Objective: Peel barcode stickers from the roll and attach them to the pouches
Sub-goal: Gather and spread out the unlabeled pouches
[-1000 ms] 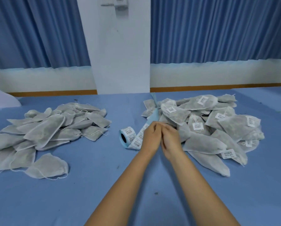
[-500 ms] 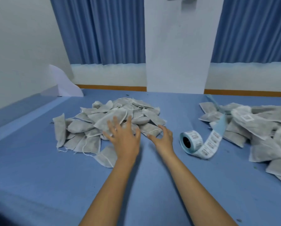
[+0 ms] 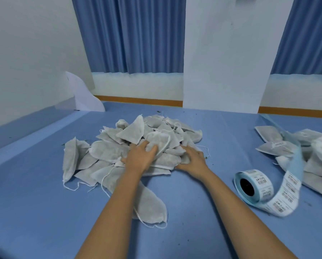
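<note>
A second ago both hands met by the labelled pouches (image 3: 272, 146), now at the right edge of the frame. Half a second ago they were reaching, fingers spread, towards the other heap. Now they have arrived at the heap of bare pouches (image 3: 107, 152) in the middle of the frame. The left hand (image 3: 140, 157) has closed its grip round one pouch (image 3: 158, 143) on top of the heap, fingers and thumb curled into the fabric. The right hand (image 3: 193, 159) rests on the heap's near right edge with its fingers laid fairly flat and pinching nothing.

The sticker roll (image 3: 250, 186) sits on the blue surface (image 3: 44, 202) at the lower right, apart from both hands. Its loose strip trails up towards the labelled pouches.

This looks like the start of a new round: the last pouch seems finished and a fresh one is being picked out. No sticker is in either hand, so peeling one from the roll is not yet done. The held pouch probably has to be carried back beside the roll first.
</note>
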Motion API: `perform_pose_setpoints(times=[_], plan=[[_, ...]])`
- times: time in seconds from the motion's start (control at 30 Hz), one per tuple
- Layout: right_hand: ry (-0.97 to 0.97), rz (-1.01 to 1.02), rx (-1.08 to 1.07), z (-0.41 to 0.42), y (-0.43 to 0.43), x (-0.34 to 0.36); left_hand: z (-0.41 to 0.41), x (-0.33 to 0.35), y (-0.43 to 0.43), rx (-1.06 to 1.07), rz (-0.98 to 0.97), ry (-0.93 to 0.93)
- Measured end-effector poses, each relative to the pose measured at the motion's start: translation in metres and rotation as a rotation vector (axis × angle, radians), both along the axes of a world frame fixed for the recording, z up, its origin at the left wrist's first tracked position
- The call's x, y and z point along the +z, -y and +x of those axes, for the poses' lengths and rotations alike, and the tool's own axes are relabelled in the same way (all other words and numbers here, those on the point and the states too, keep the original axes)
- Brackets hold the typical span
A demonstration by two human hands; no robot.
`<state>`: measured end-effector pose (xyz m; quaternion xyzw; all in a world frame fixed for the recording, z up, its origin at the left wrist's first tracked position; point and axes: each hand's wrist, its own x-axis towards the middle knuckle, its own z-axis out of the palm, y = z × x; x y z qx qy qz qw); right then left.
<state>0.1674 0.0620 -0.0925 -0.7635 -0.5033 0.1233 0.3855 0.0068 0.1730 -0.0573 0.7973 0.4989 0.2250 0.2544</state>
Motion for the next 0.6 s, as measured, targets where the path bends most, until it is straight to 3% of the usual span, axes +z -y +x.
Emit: perform_pose_setpoints(times=[0.17,0.37,0.5,0.6], plan=[[-0.017,0.068,0.045,-0.020,0.040,0.007,-0.010,-0.006,0.044,-0.092,-0.029,0.128],[0.030,0.043,0.096,-0.037,0.088,0.016,-0.037,0.001,0.090,-0.189,0.050,0.026],[0.048,-0.032,0.030,-0.038,0.102,0.018,-0.062,0.003,0.115,-0.012,0.279,-0.084],[0.069,0.024,-0.128,-0.042,0.109,0.015,-0.072,-0.019,0.138,0.084,0.213,-0.143]])
